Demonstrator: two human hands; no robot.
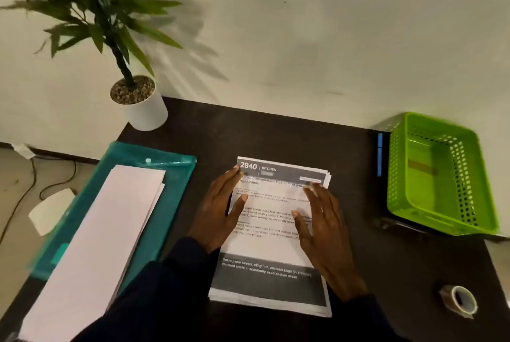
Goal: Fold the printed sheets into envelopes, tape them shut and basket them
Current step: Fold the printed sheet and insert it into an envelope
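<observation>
Head view showed a dark surface (276,134) with one teal folder (171,176) along its left edge, one pile of blank white paper (105,231) lying on it. One stack of printed sheets (271,247) sat mid-surface toward the near edge, its sheet count impossible to tell. One green basket (398,176) stood at the far right corner and one potted plant (143,112) at the far left. Two hands lay flat on the top sheet, fingers straight and spread: left hand (218,214) at its left edge, right hand (323,228) toward its right. One tape roll (459,300) lay near the near right corner. The stack's far right corner was fanned, so lifting might drag several sheets together and skew the fold.
</observation>
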